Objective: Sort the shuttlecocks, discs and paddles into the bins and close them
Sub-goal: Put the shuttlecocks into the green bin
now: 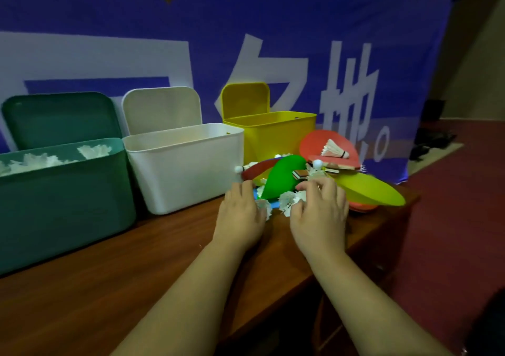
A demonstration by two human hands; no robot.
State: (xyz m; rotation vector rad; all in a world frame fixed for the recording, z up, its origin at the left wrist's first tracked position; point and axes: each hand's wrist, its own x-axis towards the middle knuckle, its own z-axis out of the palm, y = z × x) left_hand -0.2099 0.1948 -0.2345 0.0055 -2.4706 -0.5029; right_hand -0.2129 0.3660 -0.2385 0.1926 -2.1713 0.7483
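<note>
Three open bins stand in a row: a green bin (68, 191) holding several white shuttlecocks, a white bin (188, 169) and a yellow bin (273, 134). To their right lies a pile: a green disc (284, 178), a yellow-green disc (369, 191), a red paddle (325, 148) with a shuttlecock (334, 149) on it, and more shuttlecocks. My left hand (240, 210) curls round a white shuttlecock (264, 207) at the pile's front. My right hand (319, 213) grips another white shuttlecock (291, 201).
The bins and pile sit on a brown wooden table (136, 260) whose right edge falls off just past the pile. A blue banner (246, 41) hangs behind. Red floor (451, 205) lies to the right.
</note>
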